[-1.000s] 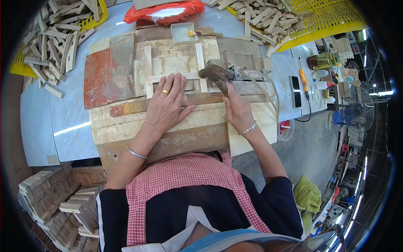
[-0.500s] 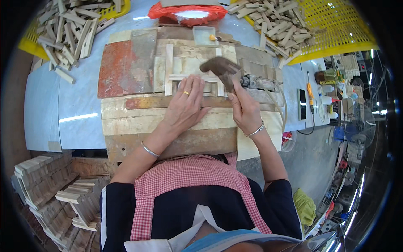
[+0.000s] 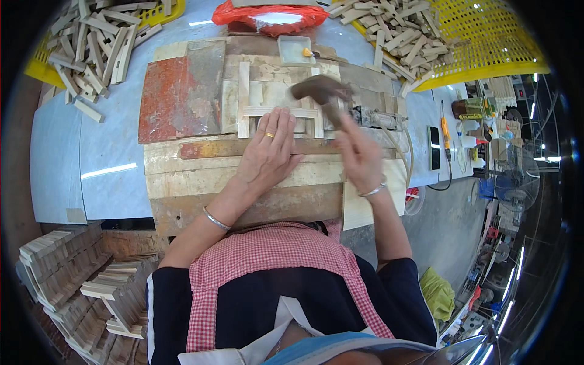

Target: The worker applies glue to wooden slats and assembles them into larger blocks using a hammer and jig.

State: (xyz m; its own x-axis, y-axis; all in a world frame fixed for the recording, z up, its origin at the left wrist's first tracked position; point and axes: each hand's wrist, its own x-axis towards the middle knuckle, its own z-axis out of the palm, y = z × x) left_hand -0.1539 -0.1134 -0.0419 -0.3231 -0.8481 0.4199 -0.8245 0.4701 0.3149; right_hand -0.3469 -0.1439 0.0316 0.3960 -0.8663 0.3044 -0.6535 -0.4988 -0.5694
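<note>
Two yellow baskets stand on the far side of the counter [image 3: 115, 152]. The left basket [image 3: 44, 72] is heaped with loose wooden pieces [image 3: 91, 52], some lying outside its rim; the right basket [image 3: 505, 39] holds a similar heap toward its left side. Between them, at the far middle, a red plastic bag [image 3: 228, 15] shows whitish contents. A shallow pale tray [image 3: 292, 58] lies nearer, with a small yellow-orange item [image 3: 308, 53] at its right edge. Beyond the counter's near right edge, a clear tub [image 3: 420, 204] contains something red.

The wooden frame [image 3: 255, 112] is located on the worn work boards, centrally placed. Its left strip [image 3: 244, 97] and right strip [image 3: 317, 126] run near to far, roughly parallel; the cross strip [image 3: 306, 113] has its long axis left to right, nearer their near ends.

The left hand [image 3: 267, 155] is laid palm down, unclenched, fingers extended toward the far side, fingertips on the cross strip. The right hand [image 3: 360, 161], blurred, is wrapped around the handle of a hammer [image 3: 322, 91]. The hammer's head points left and overlaps the right strip in view; contact cannot be determined. Both forearms extend from the near side.
</note>
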